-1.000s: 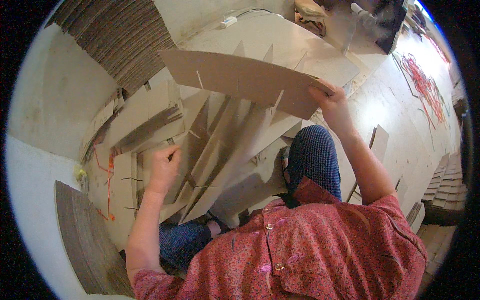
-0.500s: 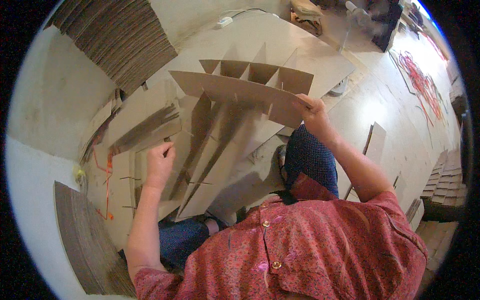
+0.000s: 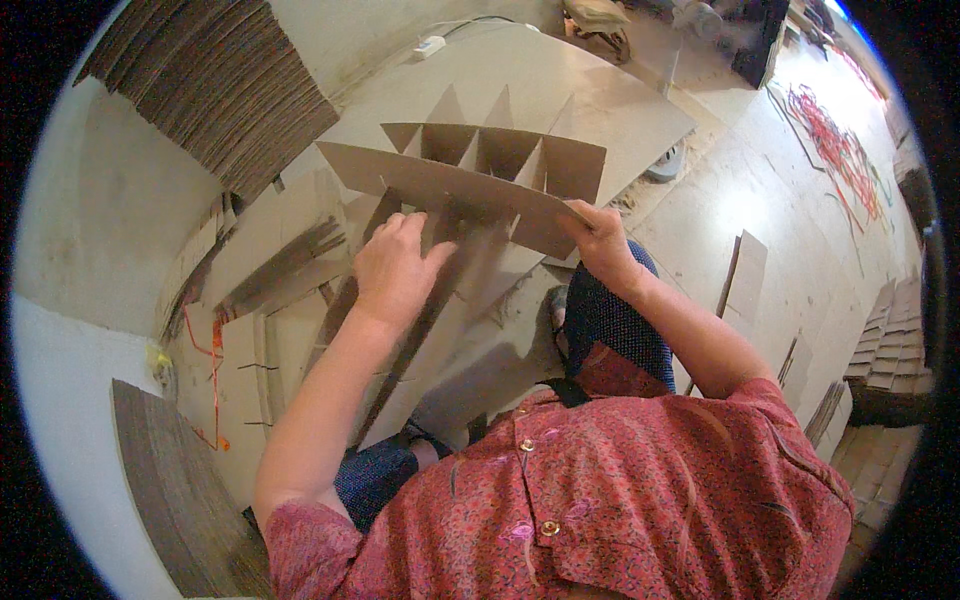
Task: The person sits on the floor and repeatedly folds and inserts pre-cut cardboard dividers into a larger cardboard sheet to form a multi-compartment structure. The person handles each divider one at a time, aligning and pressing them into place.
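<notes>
A brown cardboard divider [image 3: 450,186], made of slotted strips crossed into a grid, stands tilted in front of me. My right hand [image 3: 603,245] is closed on the right end of its near long strip. Just below that strip is my left hand [image 3: 395,270], fingers and thumb apart, close to the cross strips that run down toward me. Whether its fingertips touch the cardboard I cannot tell. Longer cardboard strips [image 3: 425,335] slant down between my legs, partly hidden by my left hand and forearm.
Stacked cardboard [image 3: 210,85] rises at the far left, with another stack [image 3: 180,480] at near left. Loose slotted pieces [image 3: 270,240] lie left of my hand beside orange strapping [image 3: 217,350]. A pale board [image 3: 610,110] lies beyond the divider. Tangled red straps [image 3: 835,145] lie far right.
My left hand has moved right and away from me, from the loose pieces to the divider, and its fingers have spread. The right hand keeps its hold on the divider.
</notes>
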`<state>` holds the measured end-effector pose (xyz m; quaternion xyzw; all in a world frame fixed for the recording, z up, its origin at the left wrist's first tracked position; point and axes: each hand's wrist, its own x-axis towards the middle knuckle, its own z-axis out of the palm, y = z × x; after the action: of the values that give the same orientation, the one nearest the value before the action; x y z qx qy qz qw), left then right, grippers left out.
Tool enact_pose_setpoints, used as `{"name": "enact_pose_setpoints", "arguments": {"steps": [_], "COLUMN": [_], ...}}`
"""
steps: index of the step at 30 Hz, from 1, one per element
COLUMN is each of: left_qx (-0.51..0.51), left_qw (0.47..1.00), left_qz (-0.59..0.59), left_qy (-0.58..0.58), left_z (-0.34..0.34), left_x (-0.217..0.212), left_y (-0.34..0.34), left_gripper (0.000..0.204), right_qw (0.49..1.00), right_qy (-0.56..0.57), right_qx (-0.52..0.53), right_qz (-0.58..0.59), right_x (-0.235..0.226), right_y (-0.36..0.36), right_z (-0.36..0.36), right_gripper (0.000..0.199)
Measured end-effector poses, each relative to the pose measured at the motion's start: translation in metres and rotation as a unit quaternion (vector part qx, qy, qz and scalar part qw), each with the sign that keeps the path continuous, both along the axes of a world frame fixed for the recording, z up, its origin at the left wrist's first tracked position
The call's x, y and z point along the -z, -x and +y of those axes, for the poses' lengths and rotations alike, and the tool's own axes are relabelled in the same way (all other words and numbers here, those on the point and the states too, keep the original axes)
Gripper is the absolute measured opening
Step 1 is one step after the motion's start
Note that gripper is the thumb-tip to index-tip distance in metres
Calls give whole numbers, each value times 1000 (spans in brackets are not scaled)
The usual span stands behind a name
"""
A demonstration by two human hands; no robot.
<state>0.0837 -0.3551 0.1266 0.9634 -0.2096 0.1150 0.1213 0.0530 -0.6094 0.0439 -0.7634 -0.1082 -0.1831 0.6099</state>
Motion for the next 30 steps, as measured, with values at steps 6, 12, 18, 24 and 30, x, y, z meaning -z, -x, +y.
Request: {"name": "enact_pose_setpoints", "arguments": {"steps": [6, 12, 18, 24, 30], "left_qx": [-37, 32, -132, -232, -240], "left_qw": [997, 985, 984, 963, 967], "left_qz": [45, 121, -52, -91, 63], "left_qy": [-41, 115, 110, -100, -64], "left_z": [6, 13, 83, 197, 198], "left_x": [32, 30, 4, 61, 47], "left_y": [-33, -39, -70, -112, -143], "left_gripper": [23, 24, 26, 50, 31], "right_qw": [996, 992, 992, 992, 997], "right_qy": [62, 116, 113, 91, 55], "right_qx": [45, -18, 48, 82, 53], "right_qz": [-40, -41, -8, -32, 20], "right_x": [-5, 12, 24, 32, 43], "right_y": [2, 5, -11, -56, -83], "right_z": [-7, -8, -25, -7, -8], "right_gripper": [11, 12, 14, 11, 20]}}
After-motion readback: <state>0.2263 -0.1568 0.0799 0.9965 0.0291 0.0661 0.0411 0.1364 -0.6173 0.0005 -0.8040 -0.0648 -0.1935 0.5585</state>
